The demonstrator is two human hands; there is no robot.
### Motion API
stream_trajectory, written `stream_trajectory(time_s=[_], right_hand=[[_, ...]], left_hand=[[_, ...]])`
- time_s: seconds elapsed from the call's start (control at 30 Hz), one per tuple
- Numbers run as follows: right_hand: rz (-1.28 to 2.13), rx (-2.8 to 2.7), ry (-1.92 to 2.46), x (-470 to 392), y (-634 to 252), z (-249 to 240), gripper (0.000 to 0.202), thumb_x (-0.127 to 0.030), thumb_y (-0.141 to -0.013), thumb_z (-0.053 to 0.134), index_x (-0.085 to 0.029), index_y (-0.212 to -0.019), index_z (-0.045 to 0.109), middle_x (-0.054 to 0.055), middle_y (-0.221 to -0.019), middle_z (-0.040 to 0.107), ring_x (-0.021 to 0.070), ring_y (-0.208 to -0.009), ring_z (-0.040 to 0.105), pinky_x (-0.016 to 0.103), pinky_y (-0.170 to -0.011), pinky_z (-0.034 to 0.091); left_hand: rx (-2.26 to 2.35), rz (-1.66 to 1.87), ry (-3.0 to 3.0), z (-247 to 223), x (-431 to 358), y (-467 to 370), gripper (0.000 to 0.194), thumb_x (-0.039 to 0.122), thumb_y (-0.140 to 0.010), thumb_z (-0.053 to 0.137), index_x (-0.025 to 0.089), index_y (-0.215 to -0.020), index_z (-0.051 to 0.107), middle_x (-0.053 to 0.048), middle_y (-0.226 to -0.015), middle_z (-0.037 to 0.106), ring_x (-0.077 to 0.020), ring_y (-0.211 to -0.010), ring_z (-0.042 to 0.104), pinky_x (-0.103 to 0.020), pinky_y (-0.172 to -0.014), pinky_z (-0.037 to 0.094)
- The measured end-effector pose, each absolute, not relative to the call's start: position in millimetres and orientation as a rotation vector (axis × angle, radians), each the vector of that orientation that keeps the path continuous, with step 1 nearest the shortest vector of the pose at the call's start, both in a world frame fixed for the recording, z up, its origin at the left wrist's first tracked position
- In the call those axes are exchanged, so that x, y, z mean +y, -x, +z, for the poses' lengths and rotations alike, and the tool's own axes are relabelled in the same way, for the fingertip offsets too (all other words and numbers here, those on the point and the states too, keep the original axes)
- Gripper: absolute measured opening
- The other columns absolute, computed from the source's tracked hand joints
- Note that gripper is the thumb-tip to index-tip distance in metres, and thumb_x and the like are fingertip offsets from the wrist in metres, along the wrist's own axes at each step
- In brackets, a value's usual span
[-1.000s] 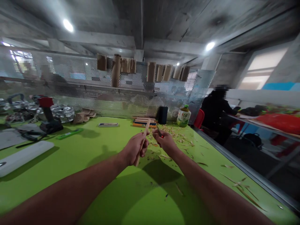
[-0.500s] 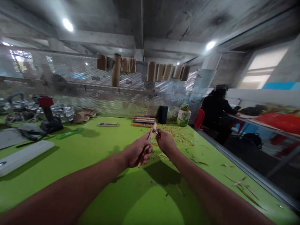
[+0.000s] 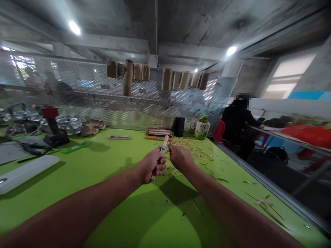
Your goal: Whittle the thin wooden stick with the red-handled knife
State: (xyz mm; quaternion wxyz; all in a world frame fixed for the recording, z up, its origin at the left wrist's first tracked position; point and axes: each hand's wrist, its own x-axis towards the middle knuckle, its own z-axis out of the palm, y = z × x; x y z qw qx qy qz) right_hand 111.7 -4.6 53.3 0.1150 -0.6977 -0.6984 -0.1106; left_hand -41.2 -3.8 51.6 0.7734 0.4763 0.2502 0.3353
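Observation:
Fingers wrapped round it, my left hand point(image 3: 153, 165) holds a pale bamboo strip point(image 3: 166, 140) that slants up and away from me. Its lower end pokes out beneath the fist. My right hand point(image 3: 181, 157) is closed on a small knife, whose handle is mostly hidden in the fingers. The knife's metal blade point(image 3: 164, 148) lies across the strip, just above my left thumb. Curled shavings point(image 3: 198, 148) are scattered on the green table point(image 3: 124, 213), thickest beyond my right hand.
Behind my hands stand a box of strips point(image 3: 158, 135), a dark block point(image 3: 179, 126) and a green-capped bottle point(image 3: 202, 128). At left lie a cordless drill point(image 3: 51, 124), a green cutter point(image 3: 77, 147) and a white bar point(image 3: 28, 174). A person point(image 3: 239, 119) sits at right.
My right hand has moved slightly left and toward me, bringing the blade lower along the strip. My left hand has shifted a little, and the strip's top end has moved left.

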Motion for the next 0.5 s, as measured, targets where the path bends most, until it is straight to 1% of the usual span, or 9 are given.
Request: stream_trajectory(time_s=[0.07, 0.13, 0.2, 0.27, 0.37, 0.43, 0.5], right_hand=[[-0.331, -2.038, 2.049, -0.3, -114.5, 53.3, 0.029, -0.028, -0.094, 0.036, -0.021, -0.104, 0.062, 0.008, -0.088, 0.070, 0.0180, -0.078, 0.063, 0.025, -0.066, 0.035], [-0.352, -1.987, 2.052, 6.1, -123.0, 52.8, 0.030, -0.027, -0.093, 0.036, -0.021, -0.106, 0.062, 0.009, -0.091, 0.070, 0.0184, -0.081, 0.064, 0.025, -0.067, 0.036], [-0.355, -1.883, 2.086, 13.9, -138.5, 52.1, 0.031, -0.025, -0.093, 0.036, -0.020, -0.109, 0.062, 0.010, -0.094, 0.070, 0.0190, -0.083, 0.064, 0.025, -0.067, 0.037], [-0.297, -1.772, 2.153, 20.9, -157.5, 51.7, 0.031, -0.022, -0.092, 0.037, -0.020, -0.110, 0.063, 0.011, -0.094, 0.070, 0.0198, -0.081, 0.065, 0.026, -0.066, 0.037], [-0.219, -1.653, 2.240, 25.2, -176.4, 50.9, 0.031, -0.021, -0.091, 0.038, -0.018, -0.107, 0.064, 0.012, -0.092, 0.071, 0.0209, -0.078, 0.065, 0.027, -0.063, 0.037], [-0.253, -1.633, 2.221, 22.2, -173.9, 50.0, 0.032, -0.023, -0.091, 0.038, -0.019, -0.110, 0.063, 0.012, -0.094, 0.070, 0.0212, -0.081, 0.065, 0.026, -0.064, 0.037], [-0.296, -1.717, 2.130, 15.7, -159.6, 48.6, 0.033, -0.026, -0.091, 0.039, -0.022, -0.114, 0.062, 0.009, -0.095, 0.070, 0.0202, -0.083, 0.064, 0.026, -0.065, 0.036]], left_hand=[[0.547, 0.732, -1.023, 52.4, -6.6, 41.3, 0.028, 0.021, -0.081, 0.049, 0.025, -0.107, 0.041, 0.011, -0.059, 0.035, -0.0022, -0.033, 0.024, -0.012, -0.031, 0.016], [0.537, 0.720, -1.033, 53.3, -12.6, 42.3, 0.038, 0.020, -0.082, 0.048, 0.025, -0.119, 0.040, 0.010, -0.059, 0.036, -0.0024, -0.034, 0.026, -0.012, -0.032, 0.017], [0.519, 0.673, -1.067, 54.3, -21.5, 43.2, 0.049, 0.021, -0.084, 0.048, 0.025, -0.131, 0.036, 0.009, -0.059, 0.039, -0.0031, -0.036, 0.030, -0.013, -0.033, 0.021], [0.480, 0.616, -1.105, 54.9, -30.2, 43.0, 0.057, 0.023, -0.085, 0.048, 0.028, -0.139, 0.030, 0.008, -0.061, 0.041, -0.0037, -0.038, 0.032, -0.014, -0.034, 0.025], [0.429, 0.633, -1.099, 54.2, -33.8, 41.6, 0.063, 0.021, -0.086, 0.047, 0.030, -0.144, 0.025, 0.008, -0.062, 0.042, -0.0041, -0.038, 0.032, -0.014, -0.034, 0.026], [0.460, 0.702, -1.068, 53.1, -28.1, 41.7, 0.062, 0.020, -0.085, 0.046, 0.027, -0.144, 0.024, 0.008, -0.061, 0.041, -0.0047, -0.039, 0.034, -0.015, -0.035, 0.029], [0.519, 0.765, -1.053, 52.7, -19.6, 42.8, 0.057, 0.020, -0.086, 0.044, 0.024, -0.140, 0.028, 0.009, -0.059, 0.040, -0.0053, -0.038, 0.035, -0.015, -0.036, 0.031]])
